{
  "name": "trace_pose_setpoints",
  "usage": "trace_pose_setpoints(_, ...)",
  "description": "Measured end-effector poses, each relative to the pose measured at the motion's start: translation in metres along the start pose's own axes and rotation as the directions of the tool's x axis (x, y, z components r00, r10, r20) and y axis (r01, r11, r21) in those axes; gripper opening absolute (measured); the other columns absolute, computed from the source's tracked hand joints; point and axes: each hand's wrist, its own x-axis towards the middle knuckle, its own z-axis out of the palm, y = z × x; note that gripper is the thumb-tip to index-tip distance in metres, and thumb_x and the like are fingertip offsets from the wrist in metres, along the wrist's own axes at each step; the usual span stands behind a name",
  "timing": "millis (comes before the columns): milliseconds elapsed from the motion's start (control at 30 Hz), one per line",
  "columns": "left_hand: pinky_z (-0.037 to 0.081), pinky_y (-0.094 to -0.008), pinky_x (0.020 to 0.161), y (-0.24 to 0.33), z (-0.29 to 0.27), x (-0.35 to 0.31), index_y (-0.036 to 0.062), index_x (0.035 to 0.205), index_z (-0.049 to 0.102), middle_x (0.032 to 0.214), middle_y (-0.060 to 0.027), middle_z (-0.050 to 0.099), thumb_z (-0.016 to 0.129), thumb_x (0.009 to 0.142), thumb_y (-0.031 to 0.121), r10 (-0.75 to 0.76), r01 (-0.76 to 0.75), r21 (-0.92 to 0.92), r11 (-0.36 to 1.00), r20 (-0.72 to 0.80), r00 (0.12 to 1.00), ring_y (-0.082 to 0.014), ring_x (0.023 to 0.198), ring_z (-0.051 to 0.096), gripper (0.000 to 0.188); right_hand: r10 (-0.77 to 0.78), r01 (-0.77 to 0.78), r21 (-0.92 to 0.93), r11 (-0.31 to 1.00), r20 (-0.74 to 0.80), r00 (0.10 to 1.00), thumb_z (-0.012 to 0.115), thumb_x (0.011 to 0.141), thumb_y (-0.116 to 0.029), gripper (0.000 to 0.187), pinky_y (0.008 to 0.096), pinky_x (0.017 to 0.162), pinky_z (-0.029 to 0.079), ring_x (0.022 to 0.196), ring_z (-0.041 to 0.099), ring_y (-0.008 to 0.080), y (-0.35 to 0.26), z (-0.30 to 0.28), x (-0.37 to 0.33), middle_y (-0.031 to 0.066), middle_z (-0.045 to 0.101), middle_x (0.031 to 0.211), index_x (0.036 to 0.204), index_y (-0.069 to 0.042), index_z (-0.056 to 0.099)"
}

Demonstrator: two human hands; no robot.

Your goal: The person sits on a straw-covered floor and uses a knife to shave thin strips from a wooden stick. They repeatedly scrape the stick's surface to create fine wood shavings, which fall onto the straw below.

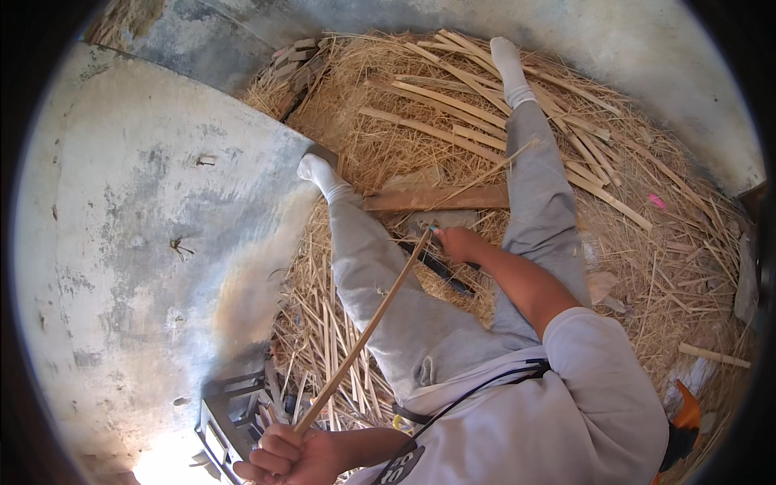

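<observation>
Left-hand grip, lower left: we clasp one end of the long, narrow, pale-brown wooden strip, which slants up to the centre | right-hand grip, centre: curled at its upper end; what we pinch there, we cannot tell | reddish-brown wooden plank: just above.
</observation>
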Motion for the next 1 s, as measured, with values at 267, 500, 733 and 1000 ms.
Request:
trace_pose_setpoints(267, 0.022, -0.0233, 0.043, 0.006, 0.036, -0.008, 0.0125, 0.080, 0.039, 0.055, 0.0039, 0.026, 0.033, 0.106, 0.059, 0.002, 0.104, 0.295, 0.950, -0.339, 0.941, -0.0080, 0.043, 0.022, 0.054, 0.063, -0.063, -0.041, 0.997, -0.005, 0.998, 0.028, 0.110, -0.039, 0.058, 0.0538, 0.092, 0.050, 0.097, 0.066, 0.0465, 0.013, 0.014, 0.021, 0.0287, 0.069, 0.097, 0.100, 0.005, 0.066)
trace_pose_setpoints(500, 0.015, -0.0231, 0.038, 0.000, 0.054, 0.008, 0.0140, 0.077, 0.036, 0.052, 0.0046, 0.022, 0.031, 0.106, 0.061, -0.069, 0.083, 0.128, 0.988, -0.109, 0.992, -0.0068, 0.040, 0.014, 0.056, -0.053, 0.051, -0.017, 0.999, -0.081, 0.995, 0.027, 0.110, -0.038, 0.056, 0.0549, 0.090, 0.050, 0.097, 0.065, 0.0484, 0.023, 0.018, 0.028, 0.0307, 0.067, 0.095, 0.107, 0.005, 0.063)
trace_pose_setpoints(733, 0.020, -0.0188, 0.033, -0.007, 0.017, 0.007, 0.0161, 0.063, 0.035, 0.044, 0.0059, 0.031, 0.045, 0.104, 0.034, -0.001, 0.109, -0.347, 0.932, 0.296, 0.955, -0.0044, 0.032, 0.026, 0.046, -0.312, 0.301, 0.085, 0.950, 0.208, 0.927, 0.027, 0.110, -0.044, 0.057, 0.0535, 0.080, 0.050, 0.086, 0.067, 0.0444, -0.089, -0.061, -0.091, 0.0277, 0.067, 0.087, 0.105, 0.000, 0.063)
trace_pose_setpoints(1000, 0.027, -0.0184, 0.027, -0.004, 0.023, 0.003, 0.0169, 0.054, 0.040, 0.038, 0.0037, 0.041, 0.054, 0.084, 0.000, 0.033, 0.284, -0.617, 0.734, 0.450, 0.893, -0.0044, 0.028, 0.037, 0.037, -0.337, 0.317, 0.134, 0.939, 0.178, 0.925, 0.030, 0.109, -0.047, 0.056, 0.0522, 0.074, 0.049, 0.080, 0.065, 0.0449, -0.053, -0.058, -0.121, 0.0258, 0.065, 0.081, 0.105, -0.003, 0.063)
